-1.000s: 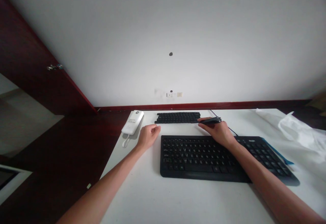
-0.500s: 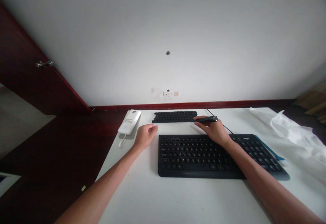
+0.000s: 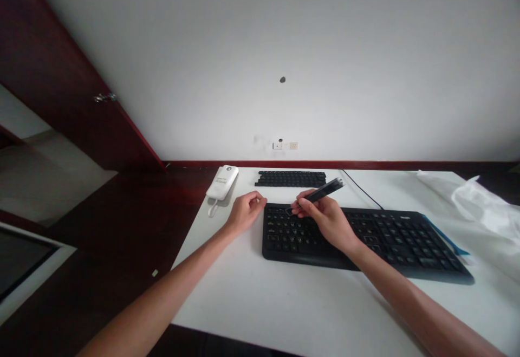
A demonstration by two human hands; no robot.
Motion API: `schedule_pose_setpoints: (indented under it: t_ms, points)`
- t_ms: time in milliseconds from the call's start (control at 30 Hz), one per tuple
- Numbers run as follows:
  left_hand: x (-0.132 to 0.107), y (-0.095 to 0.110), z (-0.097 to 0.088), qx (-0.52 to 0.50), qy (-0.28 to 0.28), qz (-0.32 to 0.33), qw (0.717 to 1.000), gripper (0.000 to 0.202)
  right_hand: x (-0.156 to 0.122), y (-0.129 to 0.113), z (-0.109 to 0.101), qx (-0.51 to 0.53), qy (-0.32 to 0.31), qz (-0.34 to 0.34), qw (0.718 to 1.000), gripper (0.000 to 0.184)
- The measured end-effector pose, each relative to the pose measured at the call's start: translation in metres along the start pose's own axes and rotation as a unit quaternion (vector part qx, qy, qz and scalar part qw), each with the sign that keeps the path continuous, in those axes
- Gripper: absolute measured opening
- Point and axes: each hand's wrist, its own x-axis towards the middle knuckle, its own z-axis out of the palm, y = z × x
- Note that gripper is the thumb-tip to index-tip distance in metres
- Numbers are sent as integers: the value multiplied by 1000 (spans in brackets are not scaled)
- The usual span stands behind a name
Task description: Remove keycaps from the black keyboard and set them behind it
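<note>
A wide black keyboard [image 3: 390,243] lies on the white table, with pale marks showing among the keys on its left part. My right hand [image 3: 325,216] is over its left half, closed around a slim black keyboard brush [image 3: 325,189]. The brush slants up to the right, its pale bristle-like end at the top. A thin wire-like loop appears by my fingertips at the lower end. At the keyboard's upper left corner, my left hand [image 3: 246,211] is curled with thumb and fingertips together, seemingly gripping that corner. Behind the keyboard sit black keycaps [image 3: 290,178] laid in tight rows.
A white power-bank-like device [image 3: 222,182] with a short strap lies at the table's back left. Crumpled white sheeting [image 3: 483,200] covers the right side, near a blue strip [image 3: 444,237] by the keyboard. A black cable [image 3: 361,188] runs behind. Beyond stands a wall with sockets [image 3: 284,145].
My right hand has come back and left with the brush, from beside the keycaps to over the keyboard's left half. My left hand has moved to the keyboard's corner. The view has turned slightly left.
</note>
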Motion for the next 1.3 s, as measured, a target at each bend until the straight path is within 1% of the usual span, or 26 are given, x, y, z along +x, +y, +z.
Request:
schedule_pose_setpoints:
  t_ms: [67, 100, 133, 200, 233, 300, 400, 500, 667, 833, 967, 1133, 1200, 1300]
  points:
    - [-32, 14, -3, 23, -36, 13, 999, 26, -7, 3, 11, -2, -17, 6, 1000, 39]
    - [-49, 20, -4, 38, -47, 16, 998, 22, -9, 5, 15, -7, -23, 7, 1000, 39]
    - [-66, 26, -4, 56, -47, 15, 997, 23, -11, 6, 19, -13, -29, 6, 999, 39]
    - [-94, 35, -2, 90, -38, 8, 995, 40, -14, 7, 25, -26, -38, 6, 999, 39]
    - [-104, 38, 1, 103, -30, 4, 994, 47, -15, 7, 29, -32, -43, 7, 999, 39]
    - [-115, 41, 7, 124, -18, -5, 992, 52, -17, 7, 35, -43, -51, 9, 998, 37]
    - [-117, 42, 15, 148, -5, -17, 989, 48, -20, 8, 42, -78, -70, 5, 994, 33]
    - [-114, 42, 20, 160, 1, -26, 987, 42, -22, 14, 45, -110, -87, 0, 990, 31]
    - [-115, 43, 20, 170, 1, -23, 985, 41, -23, 22, 46, -124, -97, 5, 988, 29]
    - [-116, 44, 21, 190, -3, -19, 982, 39, -24, 21, 47, -128, -109, 18, 986, 27]
    - [-116, 43, 23, 198, -4, -11, 980, 39, -24, 20, 46, -136, -124, 15, 983, 25]
    - [-118, 44, 22, 192, 6, -8, 981, 35, -25, 11, 45, -156, -153, 1, 976, 20]
    - [-119, 45, 22, 194, 18, -5, 981, 32, -26, 4, 45, -187, -165, -10, 968, 17]
    - [-120, 45, 21, 208, 42, -18, 977, 30, -29, -6, 47, -217, -179, -30, 959, 13]
